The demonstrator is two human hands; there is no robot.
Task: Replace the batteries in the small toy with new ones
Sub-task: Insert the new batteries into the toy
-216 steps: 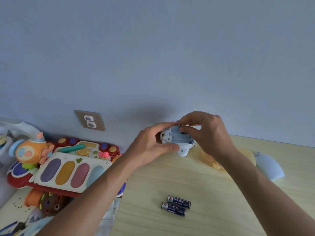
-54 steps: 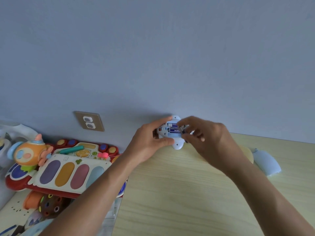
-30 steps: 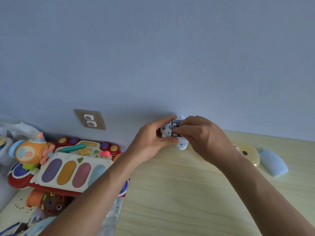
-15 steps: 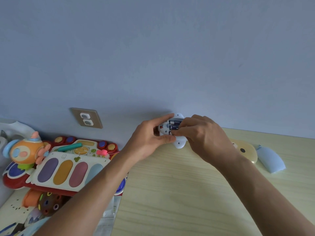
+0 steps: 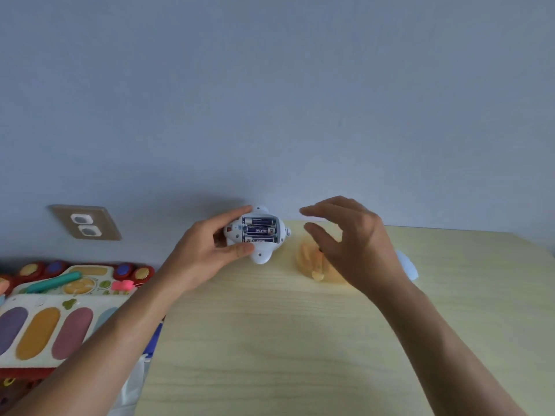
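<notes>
The left hand grips the toy, a small white thing held above the far edge of the worktop, close to the wall. The thumb presses on the toy's near side and the forefinger lies along its far side. The toy is turned underside up, so its open battery bay faces the camera. 3 batteries lie in the bay side by side, lengthwise from left to right, dark blue with white lettering; the middle one reads HUATAI upside down. A small red dot shows on the toy's left end, just beside the fingers.

The right hand is apart from the toy, to its right, open and holding nothing. Its fingers are loosely curved, the thumb and forefinger spread with their tips pointing toward the toy. It hovers over a yellow-orange piece that lies on the worktop and is partly hidden behind it. A pale blue piece lies further right, also on the worktop, mostly hidden by the right wrist.

At the left, beside the worktop's edge, sits a colourful toy keyboard with 3 clearly visible oval keys in purple, orange and pink, and round buttons along its far side. A socket plate is set in the wall above it.
</notes>
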